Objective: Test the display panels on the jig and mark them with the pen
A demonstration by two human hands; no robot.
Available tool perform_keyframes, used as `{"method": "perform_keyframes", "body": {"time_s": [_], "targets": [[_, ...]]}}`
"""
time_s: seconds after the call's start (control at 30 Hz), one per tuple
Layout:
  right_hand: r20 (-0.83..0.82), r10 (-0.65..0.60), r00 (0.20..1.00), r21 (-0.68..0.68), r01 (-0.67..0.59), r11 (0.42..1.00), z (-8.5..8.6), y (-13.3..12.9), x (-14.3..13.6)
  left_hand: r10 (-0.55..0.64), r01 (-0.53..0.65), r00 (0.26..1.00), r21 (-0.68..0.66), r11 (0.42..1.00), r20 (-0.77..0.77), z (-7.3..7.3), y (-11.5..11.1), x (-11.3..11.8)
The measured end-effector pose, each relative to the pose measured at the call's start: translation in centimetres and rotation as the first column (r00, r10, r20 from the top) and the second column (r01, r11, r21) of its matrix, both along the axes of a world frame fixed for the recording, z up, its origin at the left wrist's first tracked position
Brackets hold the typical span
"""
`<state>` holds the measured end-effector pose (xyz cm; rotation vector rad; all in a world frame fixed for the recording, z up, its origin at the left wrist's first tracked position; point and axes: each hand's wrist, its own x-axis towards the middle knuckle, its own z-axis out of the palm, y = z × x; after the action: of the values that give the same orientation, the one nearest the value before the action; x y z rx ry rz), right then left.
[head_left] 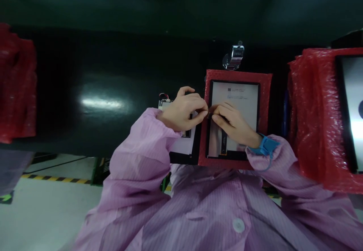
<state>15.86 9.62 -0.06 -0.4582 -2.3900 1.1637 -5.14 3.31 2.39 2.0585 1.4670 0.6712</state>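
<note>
A flat display panel with a black border lies on a red bubble-wrap sheet. A dark flex strip shows near its lower edge. My right hand, with a blue wrist strap, is over the panel, thumb and fingers pinched on a small dark piece at its left edge. Close beside it, my left hand has thumb and forefinger pressed together; whatever they hold is too small to make out. Under my left hand is a second device with a white surface and small wires, mostly hidden.
Behind the panel, a metal tally counter stands on the dark table. Stacked red bubble wrap with another panel lies at the right. More red wrap sits at the far left.
</note>
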Motion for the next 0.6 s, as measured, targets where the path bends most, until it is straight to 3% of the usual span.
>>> {"method": "perform_keyframes", "body": {"time_s": [0.4, 0.6], "targets": [[0.033, 0.027, 0.999, 0.046, -0.028, 0.999, 0.09, -0.09, 0.22, -0.061, 0.061, 0.998, 0.003, 0.998, 0.025, 0.21, -0.16, -0.44], [0.037, 0.02, 0.999, 0.043, -0.022, 0.999, 0.13, -0.07, 0.2, -0.038, 0.038, 0.999, 0.02, 0.999, 0.031, 0.02, -0.13, -0.38]]}}
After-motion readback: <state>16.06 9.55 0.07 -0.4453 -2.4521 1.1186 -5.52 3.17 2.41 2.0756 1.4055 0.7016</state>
